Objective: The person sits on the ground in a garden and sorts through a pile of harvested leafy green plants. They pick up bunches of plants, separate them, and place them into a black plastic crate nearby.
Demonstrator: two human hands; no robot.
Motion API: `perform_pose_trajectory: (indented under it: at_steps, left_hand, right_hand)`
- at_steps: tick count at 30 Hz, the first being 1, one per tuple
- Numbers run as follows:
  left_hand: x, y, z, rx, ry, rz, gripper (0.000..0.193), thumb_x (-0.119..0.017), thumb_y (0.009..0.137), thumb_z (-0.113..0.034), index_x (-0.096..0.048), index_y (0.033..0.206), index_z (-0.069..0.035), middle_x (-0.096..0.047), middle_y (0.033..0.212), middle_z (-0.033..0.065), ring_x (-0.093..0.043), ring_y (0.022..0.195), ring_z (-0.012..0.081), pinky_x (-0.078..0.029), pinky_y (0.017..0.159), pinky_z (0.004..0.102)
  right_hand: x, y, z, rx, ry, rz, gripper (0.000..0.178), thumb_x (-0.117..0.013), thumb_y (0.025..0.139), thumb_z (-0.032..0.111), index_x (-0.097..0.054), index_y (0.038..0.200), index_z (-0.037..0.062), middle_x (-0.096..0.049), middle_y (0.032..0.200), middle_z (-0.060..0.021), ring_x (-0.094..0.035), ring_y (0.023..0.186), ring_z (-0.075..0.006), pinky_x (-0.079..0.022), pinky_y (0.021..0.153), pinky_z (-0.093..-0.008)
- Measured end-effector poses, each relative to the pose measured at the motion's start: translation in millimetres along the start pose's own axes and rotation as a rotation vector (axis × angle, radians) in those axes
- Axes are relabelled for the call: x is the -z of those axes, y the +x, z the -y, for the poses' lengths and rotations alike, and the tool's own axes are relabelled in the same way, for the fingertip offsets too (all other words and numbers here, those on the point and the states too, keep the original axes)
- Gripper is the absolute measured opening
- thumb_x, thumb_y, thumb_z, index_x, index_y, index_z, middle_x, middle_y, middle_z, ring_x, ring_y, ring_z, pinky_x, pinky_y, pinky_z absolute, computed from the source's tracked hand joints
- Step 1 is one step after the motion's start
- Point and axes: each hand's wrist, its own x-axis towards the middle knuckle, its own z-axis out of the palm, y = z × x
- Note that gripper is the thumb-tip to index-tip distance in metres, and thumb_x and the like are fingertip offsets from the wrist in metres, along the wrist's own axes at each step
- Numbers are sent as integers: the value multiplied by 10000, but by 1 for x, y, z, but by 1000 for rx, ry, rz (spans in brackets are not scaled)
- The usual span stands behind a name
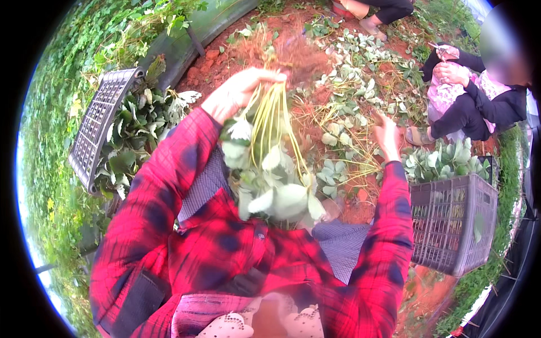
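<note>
My left hand (245, 87) is closed around the pale yellow-green stems of a bunch of leafy seedlings (274, 188), raised in front of my lap. Their broad green leaves hang down, partly blurred, and the root ends above the hand are smeared by motion. On the right, my right hand (387, 137) hovers at a spread of loose seedlings (360, 159) on the reddish soil. Its fingers are somewhat blurred but look stretched out, and I see nothing held in them.
A grey plastic crate (104, 127) of leafy plants stands tilted at left. Another slatted crate (451, 225) with plants is by my right forearm. At upper right sits a person in dark clothes with a pink apron (445, 96); another person's leg (389, 14) shows at the top.
</note>
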Motion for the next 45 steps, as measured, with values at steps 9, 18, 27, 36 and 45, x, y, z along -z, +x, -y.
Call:
perform_pose_trajectory:
  at_steps: [9, 18, 27, 36, 45]
  left_hand:
    - [-9, -4, 2, 30, -14, -45, 148, -580, 757, -76, -567, 830, 53, -622, 739, 138, -600, 562, 201, -526, 539, 325]
    - [-10, -10, 8, 47, -41, -52, 136, -582, 754, -62, -570, 838, 44, -623, 753, 135, -600, 579, 176, -514, 523, 286]
    - [-5, -8, 6, 51, -110, -20, 118, -551, 778, -64, -561, 847, 30, -617, 763, 152, -601, 583, 201, -515, 488, 279]
    - [15, -19, -2, 15, -76, -78, 222, -572, 764, -181, -550, 849, 22, -607, 758, 163, -598, 626, 239, -497, 538, 307]
    - [-12, -26, 6, 21, -128, -93, 254, -526, 788, -209, -567, 836, 37, -576, 677, 108, -530, 536, 158, -445, 466, 256]
  right_hand:
    - [-11, -22, 183, 292, 879, 259, 456, -638, 741, 216, -496, 1123, 10, -589, 876, -91, -550, 554, -76, -438, 502, -207]
    - [7, 8, 109, -123, 822, -158, 205, -540, 808, 181, -617, 881, 6, -572, 592, -17, -504, 498, -54, -380, 416, -183]
    - [12, -26, 186, 271, 916, 238, 325, -620, 743, 131, -548, 1009, -41, -611, 746, -94, -557, 523, -97, -434, 477, -240]
    - [-1, -1, 97, 99, 878, 30, 497, -560, 673, 4, -475, 1163, -8, -602, 943, -127, -586, 631, -111, -471, 646, -214]
    - [0, -36, 204, 354, 1055, 333, 310, -605, 775, 119, -524, 1027, -41, -576, 722, -34, -523, 546, -58, -402, 466, -193]
